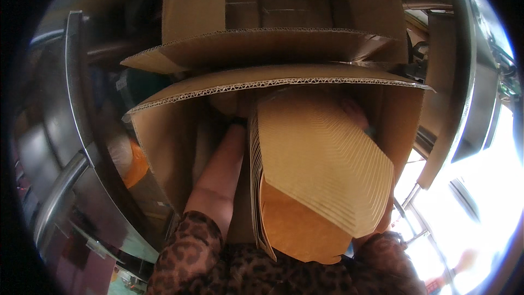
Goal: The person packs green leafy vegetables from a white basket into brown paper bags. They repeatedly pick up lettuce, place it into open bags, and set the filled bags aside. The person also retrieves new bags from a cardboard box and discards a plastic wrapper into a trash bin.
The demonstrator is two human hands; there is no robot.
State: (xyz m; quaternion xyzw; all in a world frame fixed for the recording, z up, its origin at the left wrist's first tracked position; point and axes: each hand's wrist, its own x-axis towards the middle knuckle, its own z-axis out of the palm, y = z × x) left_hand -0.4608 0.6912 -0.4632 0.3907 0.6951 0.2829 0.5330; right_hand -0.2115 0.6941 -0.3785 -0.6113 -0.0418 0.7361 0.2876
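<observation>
A tall stack of nested brown paperboard pieces (319, 151), ribbed along its edges, stands tilted in an open corrugated cardboard box (163, 143). My left forearm reaches into the box along the stack's left side. Beyond a dark band at the wrist, my left hand (229, 104) is dim and partly hidden under the box's upper edge, near the stack's far end. My right forearm passes behind the stack. Only part of my right hand (355, 114) shows, at the stack's upper right edge; its grip is hidden. An orange-brown face (303, 221) shows at the stack's near end.
Another open cardboard box (196, 4) sits just beyond the first. A metal door or panel with a bar handle (61, 196) stands at the left, beside an orange and clear plastic bag (137, 164). Metal panels (475, 90) and a bright opening lie at the right.
</observation>
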